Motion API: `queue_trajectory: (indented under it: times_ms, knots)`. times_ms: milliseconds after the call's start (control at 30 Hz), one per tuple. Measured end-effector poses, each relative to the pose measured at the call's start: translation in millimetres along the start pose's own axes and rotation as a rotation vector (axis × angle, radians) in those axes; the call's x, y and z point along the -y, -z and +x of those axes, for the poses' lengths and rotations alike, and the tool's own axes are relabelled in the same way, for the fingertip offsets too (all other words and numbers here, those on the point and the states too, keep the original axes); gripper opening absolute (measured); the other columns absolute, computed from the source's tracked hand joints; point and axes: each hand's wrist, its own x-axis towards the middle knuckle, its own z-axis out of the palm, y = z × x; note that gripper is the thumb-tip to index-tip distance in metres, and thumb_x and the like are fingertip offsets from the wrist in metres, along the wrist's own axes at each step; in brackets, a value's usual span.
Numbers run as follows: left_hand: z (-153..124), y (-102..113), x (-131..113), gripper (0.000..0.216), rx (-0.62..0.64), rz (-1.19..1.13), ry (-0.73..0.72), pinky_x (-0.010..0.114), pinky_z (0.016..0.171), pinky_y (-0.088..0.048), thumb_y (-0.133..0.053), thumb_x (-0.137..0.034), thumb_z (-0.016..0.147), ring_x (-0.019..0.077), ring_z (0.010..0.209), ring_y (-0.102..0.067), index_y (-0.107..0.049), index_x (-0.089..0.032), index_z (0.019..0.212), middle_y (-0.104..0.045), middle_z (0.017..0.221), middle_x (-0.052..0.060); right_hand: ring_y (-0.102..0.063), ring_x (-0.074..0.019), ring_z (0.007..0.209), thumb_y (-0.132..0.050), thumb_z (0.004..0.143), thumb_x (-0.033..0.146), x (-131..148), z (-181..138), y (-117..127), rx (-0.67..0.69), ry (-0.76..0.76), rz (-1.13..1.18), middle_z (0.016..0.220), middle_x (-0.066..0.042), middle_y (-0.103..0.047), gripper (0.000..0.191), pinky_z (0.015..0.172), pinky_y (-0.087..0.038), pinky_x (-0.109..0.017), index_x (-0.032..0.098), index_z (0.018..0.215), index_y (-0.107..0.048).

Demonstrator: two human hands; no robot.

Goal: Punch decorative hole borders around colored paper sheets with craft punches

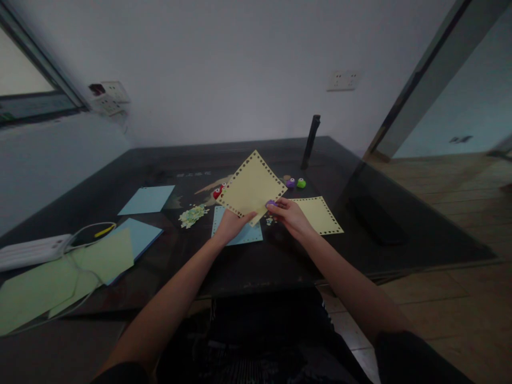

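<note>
My left hand pinches the lower edge of a yellow paper square with punched holes along its border, holding it tilted above the dark table. My right hand is closed on a small purple punch at the sheet's right corner. Beneath the hands lies a blue punched sheet. A second yellow punched sheet lies flat just right of my right hand.
A red punch, another purple punch and a green punch sit behind the sheet. Paper scraps are piled left. Blue sheets and green sheets, a white power strip and a black upright rod are also there.
</note>
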Motion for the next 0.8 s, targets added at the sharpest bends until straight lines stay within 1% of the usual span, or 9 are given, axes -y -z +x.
queue_trajectory:
  times_ms: [233, 433, 667, 800]
  knots:
    - [-0.2, -0.7, 2.4, 0.05, 0.006, -0.008, -0.004, 0.045, 0.106, -0.033, -0.06, -0.033, 0.078, 0.0243, 0.122, -0.048, -0.052, -0.017, 0.124, -0.064, 0.116, 0.011, -0.052, -0.0127, 0.063, -0.079, 0.056, 0.03, 0.3, 0.0, -0.5, -0.008, -0.004, 0.021, 0.069, -0.001, -0.06, 0.023, 0.054, -0.035, -0.028, 0.02, 0.065, -0.06]
    - [-0.5, -0.1, 2.4, 0.05, -0.006, 0.015, -0.005, 0.046, 0.106, -0.032, -0.061, -0.034, 0.077, 0.0254, 0.122, -0.048, -0.053, -0.018, 0.124, -0.064, 0.115, 0.011, -0.053, -0.0132, 0.063, -0.079, 0.055, 0.034, 1.4, -0.8, -0.5, -0.01, 0.0, -0.018, 0.068, -0.001, -0.06, 0.027, 0.053, -0.038, -0.027, 0.02, 0.066, -0.059]
    - [-0.7, -0.2, 0.6, 0.049, -0.011, 0.009, 0.001, 0.046, 0.106, -0.033, -0.06, -0.033, 0.077, 0.0256, 0.122, -0.048, -0.053, -0.019, 0.124, -0.064, 0.115, 0.011, -0.054, -0.0143, 0.065, -0.077, 0.059, 0.034, 1.5, -1.1, 0.2, 0.002, 0.017, -0.05, 0.067, -0.001, -0.058, 0.024, 0.055, -0.037, -0.029, 0.02, 0.066, -0.058]
    - [-0.4, 0.0, 0.3, 0.05, 0.0, 0.01, -0.009, 0.046, 0.106, -0.032, -0.06, -0.032, 0.077, 0.0252, 0.122, -0.048, -0.052, -0.019, 0.124, -0.064, 0.116, 0.011, -0.055, -0.015, 0.066, -0.079, 0.056, 0.037, 0.4, 0.2, 0.4, -0.013, 0.018, -0.047, 0.068, -0.002, -0.06, 0.028, 0.055, -0.038, -0.028, 0.02, 0.067, -0.059]
